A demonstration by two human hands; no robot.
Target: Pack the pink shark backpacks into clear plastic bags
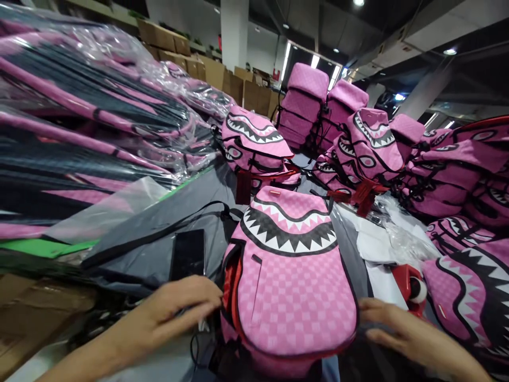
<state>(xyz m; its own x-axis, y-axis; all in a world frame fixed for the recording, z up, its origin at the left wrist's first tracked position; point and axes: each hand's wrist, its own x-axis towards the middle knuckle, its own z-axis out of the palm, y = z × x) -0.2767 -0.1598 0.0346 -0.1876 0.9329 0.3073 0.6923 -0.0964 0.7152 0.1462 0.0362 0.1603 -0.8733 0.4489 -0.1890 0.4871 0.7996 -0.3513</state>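
A pink checkered backpack (298, 297) with a black-and-white shark-mouth print lies face up in front of me. Its left side shows a partly unzipped opening with red lining (231, 281). My left hand (185, 302) is at that side, fingers stretched out with the tips at the bag's edge. On the opposite side, my right hand (387, 323) has its fingers extended and apart, the tips at or just beside the right edge. Neither hand is wrapped round anything. A dark, flat, phone-like rectangle (188, 253) lies beyond my left hand.
Plastic-wrapped pink and black bags (99, 111) are heaped on the left. Stacked pink backpacks (304, 101) stand behind, with another backpack (473, 297) at right. A red tape dispenser (404, 284) sits near white papers (376, 241). A cardboard box (35, 323) is at lower left.
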